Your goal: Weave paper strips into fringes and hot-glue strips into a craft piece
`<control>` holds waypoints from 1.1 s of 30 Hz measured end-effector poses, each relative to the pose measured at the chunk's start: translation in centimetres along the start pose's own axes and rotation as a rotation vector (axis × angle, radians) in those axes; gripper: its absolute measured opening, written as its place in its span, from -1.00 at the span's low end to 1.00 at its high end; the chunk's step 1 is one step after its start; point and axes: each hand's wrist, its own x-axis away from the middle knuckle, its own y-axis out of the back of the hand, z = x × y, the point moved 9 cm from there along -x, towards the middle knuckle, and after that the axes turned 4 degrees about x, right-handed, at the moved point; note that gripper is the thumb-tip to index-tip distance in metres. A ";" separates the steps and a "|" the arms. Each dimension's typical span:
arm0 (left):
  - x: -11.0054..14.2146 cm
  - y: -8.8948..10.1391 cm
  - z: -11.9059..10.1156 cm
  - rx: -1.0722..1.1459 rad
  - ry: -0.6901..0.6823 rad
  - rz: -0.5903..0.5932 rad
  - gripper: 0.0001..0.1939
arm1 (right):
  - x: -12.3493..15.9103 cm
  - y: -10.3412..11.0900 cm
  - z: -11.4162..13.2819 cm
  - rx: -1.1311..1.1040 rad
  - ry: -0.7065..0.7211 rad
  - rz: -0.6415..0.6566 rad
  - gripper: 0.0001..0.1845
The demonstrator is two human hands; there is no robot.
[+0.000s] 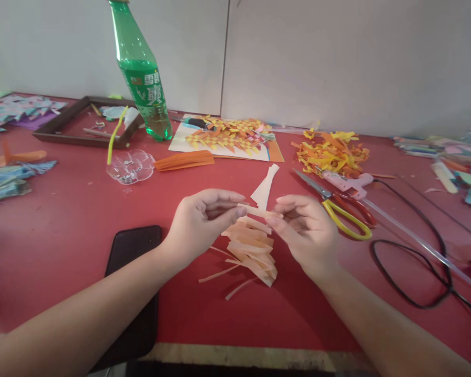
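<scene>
My left hand (202, 220) and my right hand (304, 228) meet above the red table (63, 230), both pinching one pale peach paper strip (259, 211) by its ends. Directly under the hands lies a loose pile of similar peach strips (251, 251). A cream paper offcut (265, 188) sits just behind the strip. Scissors with yellow and red handles (343, 212) lie right of my right hand.
A black phone (131, 251) lies by my left forearm. A green bottle (141, 73), a dark wooden frame (68, 125), a clear plastic tray (131, 166) and a woven orange-yellow paper sheet (230, 136) stand further back. Shredded orange paper (332, 152), a glue gun (349, 183) and a black cable (412, 262) are on the right.
</scene>
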 end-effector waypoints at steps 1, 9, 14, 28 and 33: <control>0.0 0.0 0.0 0.003 -0.001 0.004 -0.80 | 0.0 -0.1 -0.1 -0.008 -0.001 0.004 -0.75; -0.3 0.7 0.7 0.018 0.055 -0.039 -0.81 | -0.1 -0.1 -0.4 -0.125 0.003 -0.020 -0.78; -0.5 1.0 0.8 0.039 0.055 -0.053 -0.79 | -0.4 0.1 -2.1 -0.165 -0.116 -0.053 -0.80; -0.2 0.5 1.3 0.040 0.131 -0.004 -0.76 | -0.6 -0.7 -2.8 -0.289 -0.070 0.035 -0.93; -0.2 0.8 0.6 -0.110 0.113 -0.019 -0.74 | -1.8 1.5 -3.0 0.143 -0.025 -0.089 -0.91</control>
